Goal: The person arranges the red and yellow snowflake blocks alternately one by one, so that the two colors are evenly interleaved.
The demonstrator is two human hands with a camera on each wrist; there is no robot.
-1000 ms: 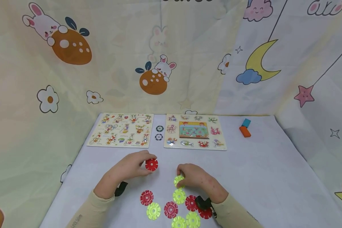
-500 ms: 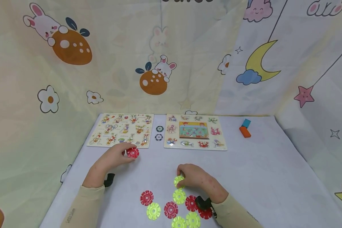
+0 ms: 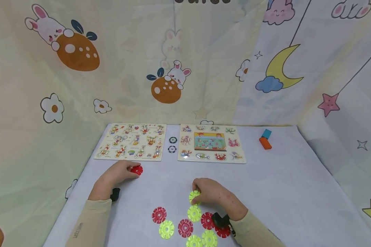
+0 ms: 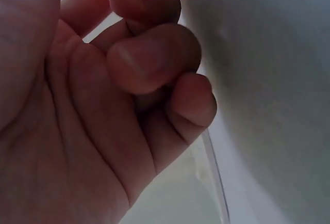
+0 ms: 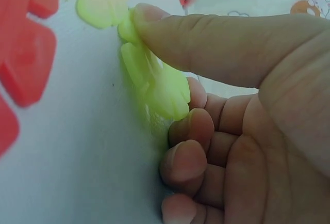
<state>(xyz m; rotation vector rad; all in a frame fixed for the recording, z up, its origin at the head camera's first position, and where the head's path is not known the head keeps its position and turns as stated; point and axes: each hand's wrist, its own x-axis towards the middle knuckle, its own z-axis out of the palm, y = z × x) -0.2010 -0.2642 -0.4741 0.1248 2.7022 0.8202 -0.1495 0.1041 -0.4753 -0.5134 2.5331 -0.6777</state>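
Note:
In the head view my left hand [image 3: 119, 172] pinches a red notched disc [image 3: 137, 170] by its edge, just in front of the left puzzle board. Only a sliver of that red shows at the top of the left wrist view, above the curled fingers [image 4: 154, 59]. My right hand [image 3: 211, 190] grips a yellow-green notched disc [image 3: 193, 197] between thumb and fingers, low at the table. In the right wrist view the thumb [image 5: 206, 46] presses on this disc's edge. Directly below it in the head view lies another yellow-green disc [image 3: 194, 213].
Several red and yellow-green discs, among them a red one [image 3: 159, 214], lie at the table's front. At the back are two picture puzzle boards [image 3: 130, 142] [image 3: 211, 143], two black-and-white round chips [image 3: 172, 149], and orange [image 3: 265, 143] and blue [image 3: 267, 133] blocks. A printed cloth wall stands behind.
My left hand has moved left with the red disc, first toward the left puzzle board and then slightly down. The right hand has stayed in place with its yellow-green disc.

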